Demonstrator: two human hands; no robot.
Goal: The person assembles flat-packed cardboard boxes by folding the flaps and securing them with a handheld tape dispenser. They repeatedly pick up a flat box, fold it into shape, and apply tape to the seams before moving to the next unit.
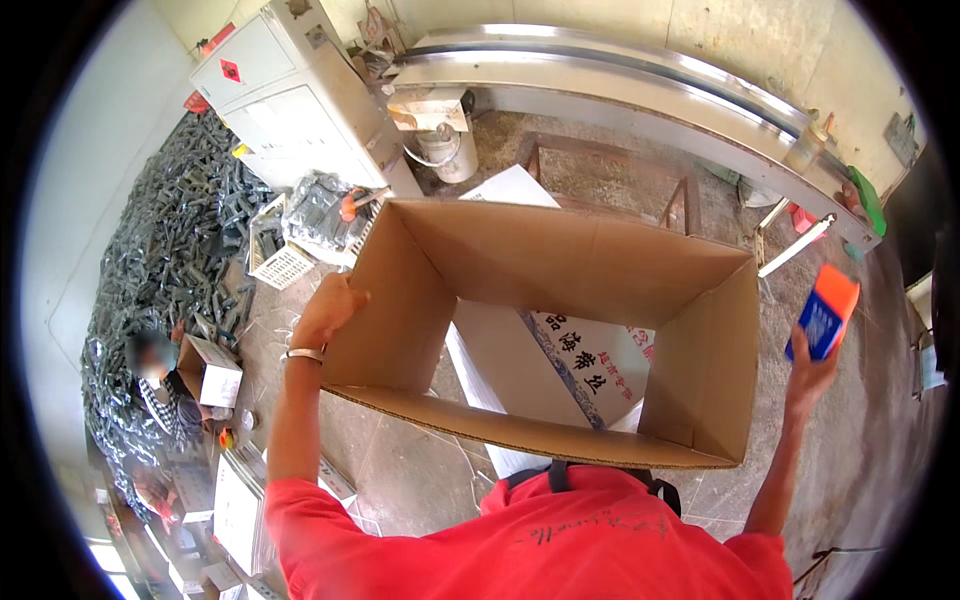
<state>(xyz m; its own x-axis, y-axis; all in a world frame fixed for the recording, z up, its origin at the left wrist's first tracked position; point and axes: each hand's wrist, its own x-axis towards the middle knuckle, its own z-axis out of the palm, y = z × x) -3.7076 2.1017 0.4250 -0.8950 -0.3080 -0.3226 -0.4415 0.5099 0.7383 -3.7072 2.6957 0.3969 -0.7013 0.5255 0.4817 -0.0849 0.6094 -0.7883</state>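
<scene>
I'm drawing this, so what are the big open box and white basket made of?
The open box looks like matt brown corrugated cardboard: its cut edges seem ridged. The white basket is probably smooth plastic, judging by its even lattice.

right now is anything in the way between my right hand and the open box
Nothing visible: in the gap between your right hand, which holds a blue-and-orange item, and the box, just floor shows beyond.
</scene>
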